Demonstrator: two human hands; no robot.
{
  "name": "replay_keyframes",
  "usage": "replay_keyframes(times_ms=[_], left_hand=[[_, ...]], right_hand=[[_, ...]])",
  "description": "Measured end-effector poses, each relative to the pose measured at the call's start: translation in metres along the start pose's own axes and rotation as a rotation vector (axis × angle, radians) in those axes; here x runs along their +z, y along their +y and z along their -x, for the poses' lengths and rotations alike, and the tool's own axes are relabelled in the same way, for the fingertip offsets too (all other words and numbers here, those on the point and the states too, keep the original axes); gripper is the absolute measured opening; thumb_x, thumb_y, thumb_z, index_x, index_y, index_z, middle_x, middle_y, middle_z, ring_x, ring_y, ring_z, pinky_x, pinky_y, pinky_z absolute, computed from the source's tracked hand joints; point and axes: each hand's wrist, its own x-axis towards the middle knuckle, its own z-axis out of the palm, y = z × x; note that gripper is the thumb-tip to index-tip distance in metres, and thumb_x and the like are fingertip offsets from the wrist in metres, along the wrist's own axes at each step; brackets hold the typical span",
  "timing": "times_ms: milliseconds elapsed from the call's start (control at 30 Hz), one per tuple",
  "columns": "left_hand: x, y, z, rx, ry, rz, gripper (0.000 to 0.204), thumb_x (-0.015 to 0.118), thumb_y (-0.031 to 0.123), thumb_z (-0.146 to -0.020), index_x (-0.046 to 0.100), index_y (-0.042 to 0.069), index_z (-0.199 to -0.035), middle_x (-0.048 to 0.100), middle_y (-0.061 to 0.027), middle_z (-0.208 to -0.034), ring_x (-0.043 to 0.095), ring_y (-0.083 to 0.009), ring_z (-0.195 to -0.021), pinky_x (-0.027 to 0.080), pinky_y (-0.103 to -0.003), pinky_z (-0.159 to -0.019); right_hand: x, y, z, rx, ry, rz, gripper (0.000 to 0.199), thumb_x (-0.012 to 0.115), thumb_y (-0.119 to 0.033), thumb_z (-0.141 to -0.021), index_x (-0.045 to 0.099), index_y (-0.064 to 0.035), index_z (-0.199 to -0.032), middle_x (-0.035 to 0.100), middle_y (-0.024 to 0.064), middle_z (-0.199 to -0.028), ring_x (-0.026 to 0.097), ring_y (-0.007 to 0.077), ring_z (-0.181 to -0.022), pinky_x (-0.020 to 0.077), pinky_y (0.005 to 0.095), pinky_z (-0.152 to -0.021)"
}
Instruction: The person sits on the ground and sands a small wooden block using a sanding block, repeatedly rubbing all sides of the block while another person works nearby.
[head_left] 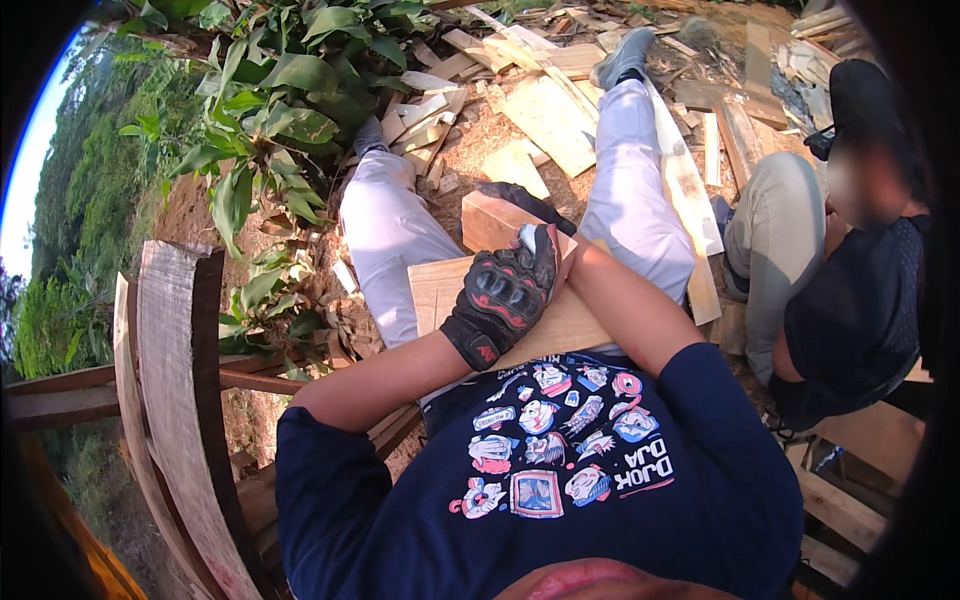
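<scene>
A plank [440, 292] lies across my lap, with a reddish-brown wooden block [493, 222] above it. My left hand [503, 292], in a black glove with red trim, is closed over the plank at the near side of the block. Its fingers are curled and a pale fingertip shows; what they grip is hidden. My right forearm crosses behind the left hand. In a dark glove, my right hand [535, 203] wraps along the block's far side, its fingers partly hidden by the wood.
Offcuts and boards [545, 120] litter the ground beyond my outstretched legs. Close on the right sits another person [850, 270]. Leafy plants [290, 110] grow at the far left. An upright weathered board [180, 380] stands on the left, beside a wooden rail [65, 402].
</scene>
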Motion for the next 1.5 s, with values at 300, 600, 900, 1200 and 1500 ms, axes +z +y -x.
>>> replay_keyframes(times_ms=[300, 600, 900, 1200, 1500], left_hand=[[0.018, -0.034, 0.004, -0.127, -0.119, -0.004, 0.067, 0.056, 0.013, -0.096, 0.042, -0.010, -0.157, 0.074, -0.0228, -0.114, 0.075, -0.0268, -0.083, 0.058, -0.043, -0.068], [0.012, 0.006, -0.011, -0.029, 0.146, -0.069, 0.053, 0.059, 0.028, -0.104, 0.058, -0.007, -0.144, 0.075, -0.0194, -0.104, 0.069, -0.0251, -0.069, 0.049, -0.042, -0.058], [0.022, 0.000, -0.015, -0.038, 0.047, -0.062, 0.056, 0.059, 0.025, -0.101, 0.056, -0.003, -0.149, 0.073, -0.0166, -0.111, 0.073, -0.0272, -0.088, 0.053, -0.041, -0.071], [0.009, -0.015, -0.019, 0.017, 0.135, 0.073, 0.064, 0.060, 0.012, -0.092, 0.051, -0.007, -0.152, 0.071, -0.0131, -0.093, 0.069, -0.0279, -0.074, 0.053, -0.042, -0.063], [0.041, -0.082, 0.008, -0.181, -0.251, -0.086, 0.072, 0.057, 0.009, -0.093, 0.036, -0.012, -0.159, 0.075, -0.0210, -0.101, 0.074, -0.0308, -0.078, 0.057, -0.045, -0.068]], right_hand=[[0.015, -0.016, 0.003, -0.065, 0.023, 0.196, 0.044, 0.055, -0.028, -0.112, 0.057, -0.0090, -0.152, 0.067, 0.0084, -0.138, 0.068, 0.0165, -0.123, 0.0562, 0.0318, -0.104], [0.035, -0.024, 0.035, 0.065, 0.178, 0.011, 0.041, 0.053, -0.028, -0.113, 0.058, -0.0091, -0.149, 0.067, 0.0067, -0.139, 0.067, 0.0160, -0.123, 0.0552, 0.0319, -0.106], [0.040, -0.024, 0.032, 0.059, 0.199, -0.032, 0.042, 0.053, -0.030, -0.114, 0.057, -0.0099, -0.150, 0.067, 0.0068, -0.140, 0.067, 0.0168, -0.124, 0.0553, 0.0326, -0.107], [0.037, -0.023, 0.024, 0.065, 0.209, -0.120, 0.042, 0.053, -0.031, -0.114, 0.056, -0.0106, -0.150, 0.066, 0.0070, -0.142, 0.067, 0.0176, -0.125, 0.0553, 0.0332, -0.107], [0.050, -0.027, 0.019, 0.036, 0.287, -0.075, 0.033, 0.054, -0.035, -0.114, 0.065, -0.0125, -0.135, 0.071, 0.0017, -0.120, 0.070, 0.0155, -0.109, 0.0575, 0.0322, -0.096]])
